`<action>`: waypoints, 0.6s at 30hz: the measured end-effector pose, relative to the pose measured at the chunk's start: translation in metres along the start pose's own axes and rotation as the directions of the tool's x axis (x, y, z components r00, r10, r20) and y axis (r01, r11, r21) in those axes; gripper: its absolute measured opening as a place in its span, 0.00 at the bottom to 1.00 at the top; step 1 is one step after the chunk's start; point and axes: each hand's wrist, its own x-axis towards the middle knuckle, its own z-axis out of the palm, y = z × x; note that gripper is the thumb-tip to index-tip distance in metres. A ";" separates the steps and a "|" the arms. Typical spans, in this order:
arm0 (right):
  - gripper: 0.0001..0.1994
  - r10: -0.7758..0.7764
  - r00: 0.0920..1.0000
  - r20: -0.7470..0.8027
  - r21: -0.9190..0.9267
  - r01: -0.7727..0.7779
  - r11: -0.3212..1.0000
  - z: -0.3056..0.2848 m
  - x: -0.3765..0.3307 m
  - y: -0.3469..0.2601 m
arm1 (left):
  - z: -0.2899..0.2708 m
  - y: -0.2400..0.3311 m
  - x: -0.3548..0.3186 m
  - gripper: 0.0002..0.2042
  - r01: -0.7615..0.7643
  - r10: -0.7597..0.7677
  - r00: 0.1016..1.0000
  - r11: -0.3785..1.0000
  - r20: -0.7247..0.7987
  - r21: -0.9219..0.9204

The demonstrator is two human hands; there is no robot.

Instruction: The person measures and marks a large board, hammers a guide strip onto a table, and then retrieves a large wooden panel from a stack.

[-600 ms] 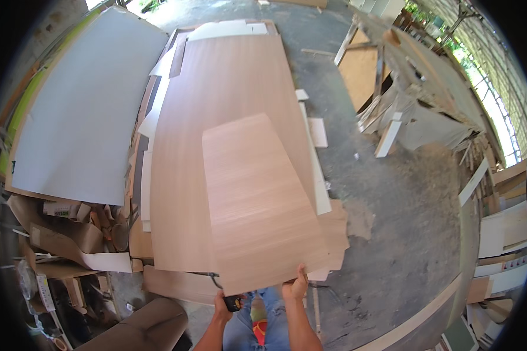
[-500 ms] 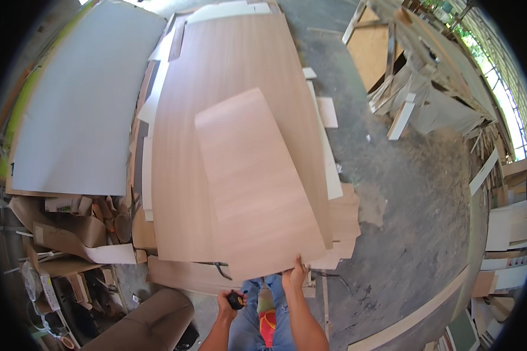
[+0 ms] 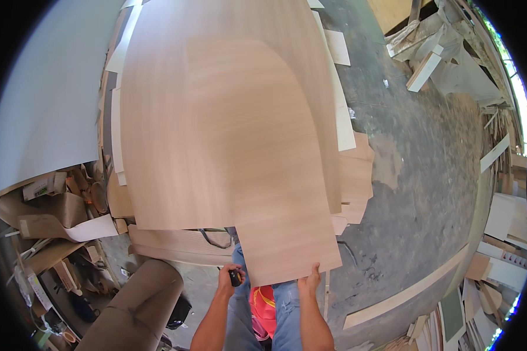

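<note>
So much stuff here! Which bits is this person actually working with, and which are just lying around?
In use:
- small wood-veneer sheet, near edge gripped by the right hand
- small dark tool in the left hand
- large veneer sheet underneath

Lying about:
- white board
- brown roll
- cardboard scraps
- wood offcuts

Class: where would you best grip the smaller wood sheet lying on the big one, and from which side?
Probably the smaller sheet's near edge, from the person's side: it overhangs the big sheet, so fingers fit under. The right hand already holds that corner.
</note>
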 end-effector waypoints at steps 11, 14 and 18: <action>0.21 0.171 0.960 -0.220 -0.192 -0.215 0.958 0.132 0.115 0.082 | 0.060 0.051 0.049 0.08 -0.330 0.350 0.936 0.828 0.042 0.453; 0.22 0.306 0.933 -0.191 -0.400 -0.359 0.843 0.133 0.137 0.083 | 0.073 0.077 0.070 0.17 -0.421 0.423 0.865 0.317 0.271 0.850; 0.20 0.353 0.914 -0.201 -0.712 -0.384 0.588 0.149 0.163 0.071 | 0.126 0.105 0.115 0.26 -0.567 0.349 0.738 -0.141 0.577 0.811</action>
